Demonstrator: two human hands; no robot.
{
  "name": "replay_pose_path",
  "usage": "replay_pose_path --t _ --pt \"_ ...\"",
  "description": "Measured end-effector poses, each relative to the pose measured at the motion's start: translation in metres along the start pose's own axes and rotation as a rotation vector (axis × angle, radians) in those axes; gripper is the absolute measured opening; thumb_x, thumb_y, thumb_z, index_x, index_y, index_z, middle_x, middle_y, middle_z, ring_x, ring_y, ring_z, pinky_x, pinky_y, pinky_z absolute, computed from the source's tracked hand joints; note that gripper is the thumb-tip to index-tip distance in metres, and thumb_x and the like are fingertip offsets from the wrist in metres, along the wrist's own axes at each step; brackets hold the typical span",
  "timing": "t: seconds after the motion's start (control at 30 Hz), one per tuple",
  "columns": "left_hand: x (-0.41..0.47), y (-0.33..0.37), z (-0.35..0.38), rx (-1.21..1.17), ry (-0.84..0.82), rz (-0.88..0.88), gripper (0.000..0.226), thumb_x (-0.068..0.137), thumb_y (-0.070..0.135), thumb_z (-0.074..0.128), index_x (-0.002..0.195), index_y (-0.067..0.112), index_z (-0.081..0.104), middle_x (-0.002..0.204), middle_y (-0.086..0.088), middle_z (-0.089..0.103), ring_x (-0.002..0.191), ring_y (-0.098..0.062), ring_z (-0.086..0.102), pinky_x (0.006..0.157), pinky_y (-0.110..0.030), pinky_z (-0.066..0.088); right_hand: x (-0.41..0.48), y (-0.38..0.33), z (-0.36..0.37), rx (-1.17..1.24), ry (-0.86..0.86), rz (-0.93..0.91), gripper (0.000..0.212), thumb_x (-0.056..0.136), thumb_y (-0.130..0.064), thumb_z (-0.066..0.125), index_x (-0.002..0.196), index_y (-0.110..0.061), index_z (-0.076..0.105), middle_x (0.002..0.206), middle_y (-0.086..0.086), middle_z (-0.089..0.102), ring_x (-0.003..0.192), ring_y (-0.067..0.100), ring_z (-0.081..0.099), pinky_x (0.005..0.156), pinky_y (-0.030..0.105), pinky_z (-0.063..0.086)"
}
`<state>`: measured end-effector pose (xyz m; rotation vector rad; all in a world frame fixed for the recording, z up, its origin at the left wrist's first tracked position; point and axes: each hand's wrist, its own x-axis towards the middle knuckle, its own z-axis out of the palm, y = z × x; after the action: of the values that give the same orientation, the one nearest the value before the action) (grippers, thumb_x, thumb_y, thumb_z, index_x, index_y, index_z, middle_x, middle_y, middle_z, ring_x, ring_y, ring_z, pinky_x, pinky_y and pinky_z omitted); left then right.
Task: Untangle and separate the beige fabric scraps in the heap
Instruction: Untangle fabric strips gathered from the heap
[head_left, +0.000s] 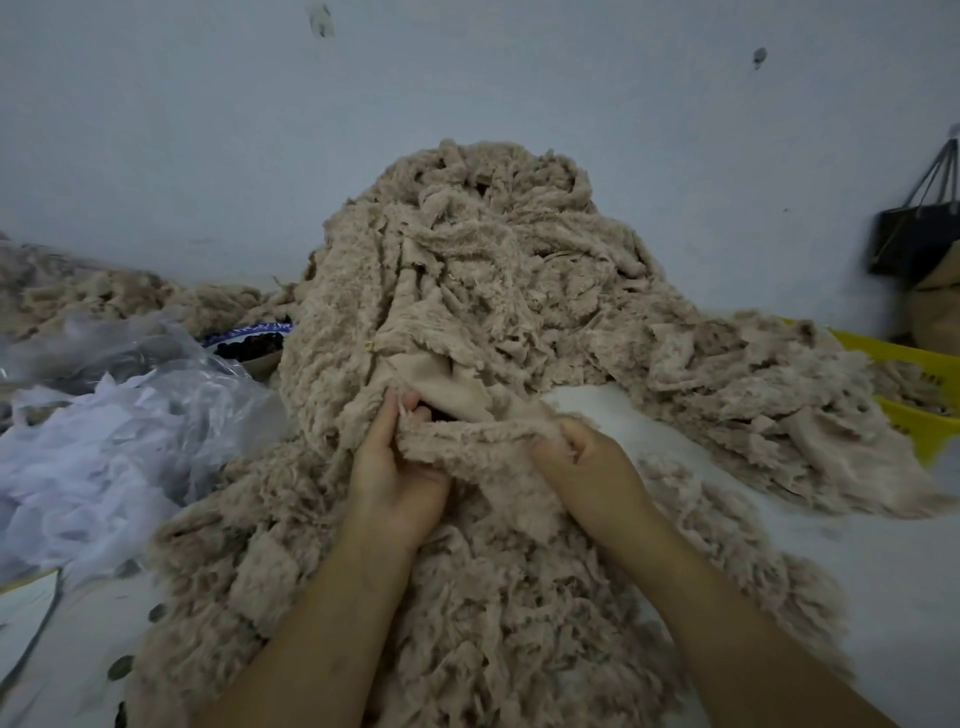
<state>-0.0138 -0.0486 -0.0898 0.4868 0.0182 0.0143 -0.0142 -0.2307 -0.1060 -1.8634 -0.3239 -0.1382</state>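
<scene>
Both hands pinch one fuzzy strip (467, 434) at the foot of the beige heap (467, 270) — left hand (397, 467), right hand (582, 462). Draw it out slowly — its far end seems buried, so work the snags loose rather than yanking.

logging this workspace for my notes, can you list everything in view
heap: one, beige, centre, against the wall
strip: one, beige and fuzzy, held between both grips
side pile: one, beige, far left
plastic: clear, crumpled, left; count unclear
white scraps: one pile, white, near left
crate: yellow, right, partly under scraps; count unclear
black bag: one, black, hanging far right
wall: one, pale grey, behind
left grip: one, holds the strip's left end
right grip: one, holds the strip's right end
</scene>
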Motion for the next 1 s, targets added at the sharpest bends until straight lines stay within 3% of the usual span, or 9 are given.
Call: replay_pose_path --t 0.07,0.13,0.2,0.27,0.33,0.47,0.73,0.87,1.0 --pt "0.0 -0.004 0.001 0.116 -0.075 -0.037 0.032 0.089 0.036 0.057 0.067 0.016 0.069 0.05 0.006 0.046 0.047 -0.009 0.051 0.064 -0.027 0.054 0.002 -0.002 -0.002 0.051 0.05 0.037 0.032 0.094 -0.037 0.053 0.066 -0.023 0.047 0.059 -0.006 0.043 0.055 0.014 0.04 0.055 0.023 0.034" --pt "-0.002 -0.011 0.001 0.366 -0.12 -0.04 0.035 0.09 0.039 0.054 0.07 0.015 0.07 0.048 0.006 0.04 0.046 -0.009 0.045 0.06 -0.025 0.051 0.004 -0.001 -0.002 0.172 0.031 0.119 0.028 0.091 -0.05 0.044 0.08 -0.029 0.059 0.082 -0.011 0.059 0.079 0.013 0.056 0.074 0.029 0.046" --pt "-0.005 -0.02 0.002 0.619 -0.124 0.002 0.036 0.088 0.043 0.056 0.079 0.013 0.075 0.058 0.001 0.057 0.061 -0.013 0.061 0.074 -0.029 0.053 0.003 0.001 0.0 0.2 0.028 0.162 0.051 0.095 -0.064 0.034 0.124 -0.034 0.063 0.129 -0.011 0.061 0.123 0.013 0.054 0.107 0.038 0.041" --pt "-0.008 -0.028 0.002 0.754 -0.085 0.035 0.04 0.087 0.048 0.058 0.098 0.016 0.078 0.092 -0.003 0.076 0.093 -0.017 0.073 0.087 -0.034 0.056 0.001 0.002 0.003 0.119 0.024 0.047 0.057 0.091 -0.076 0.031 0.128 -0.043 0.06 0.139 -0.015 0.055 0.132 0.003 0.045 0.111 0.031 0.035" --pt "-0.01 -0.032 0.003 0.807 -0.073 0.052 0.042 0.087 0.054 0.056 0.111 0.026 0.077 0.117 0.0 0.074 0.11 -0.016 0.069 0.093 -0.036 0.056 -0.002 -0.003 0.01 0.042 -0.054 -0.027 0.058 0.082 -0.082 0.036 0.109 -0.041 0.065 0.12 -0.019 0.063 0.117 -0.007 0.053 0.097 0.024 0.043" --pt "-0.013 -0.029 0.007 0.763 -0.075 -0.05 0.04 0.087 0.054 0.053 0.111 0.032 0.076 0.119 0.007 0.073 0.109 -0.009 0.069 0.091 -0.031 0.058 -0.001 -0.003 0.025 -0.176 -0.166 -0.123 0.039 0.094 -0.06 0.05 0.076 -0.026 0.051 0.074 -0.013 0.052 0.063 -0.004 0.049 0.057 0.014 0.037" --pt "0.007 -0.009 -0.001 0.139 0.165 -0.072 0.018 0.094 0.025 0.059 0.092 0.01 0.068 0.067 -0.001 0.066 0.063 -0.012 0.061 0.065 -0.024 0.052 -0.008 -0.002 0.025 -0.336 -0.469 -0.162 0.04 0.097 -0.039 0.053 0.064 -0.024 0.036 0.059 -0.011 0.036 0.053 0.003 0.033 0.05 0.025 0.023" --pt "0.012 -0.002 -0.006 0.288 0.253 0.098 0.033 0.104 0.031 0.047 0.13 0.015 0.06 0.126 -0.007 0.066 0.118 -0.024 0.06 0.102 -0.041 0.049 -0.011 -0.005 0.023 -0.327 -0.5 -0.16 0.041 0.088 -0.044 0.054 0.062 -0.023 0.031 0.062 -0.005 0.031 0.056 0.007 0.031 0.055 0.031 0.021" --pt "0.009 -0.009 -0.01 0.925 0.25 0.354 0.028 0.103 0.013 0.049 0.129 0.011 0.059 0.123 -0.004 0.065 0.088 -0.006 0.062 0.071 -0.012 0.051 -0.012 -0.005 0.022 -0.358 -0.483 -0.178 0.046 0.089 -0.032 0.058 0.058 -0.025 0.025 0.055 -0.008 0.025 0.052 0.005 0.028 0.054 0.03 0.02"
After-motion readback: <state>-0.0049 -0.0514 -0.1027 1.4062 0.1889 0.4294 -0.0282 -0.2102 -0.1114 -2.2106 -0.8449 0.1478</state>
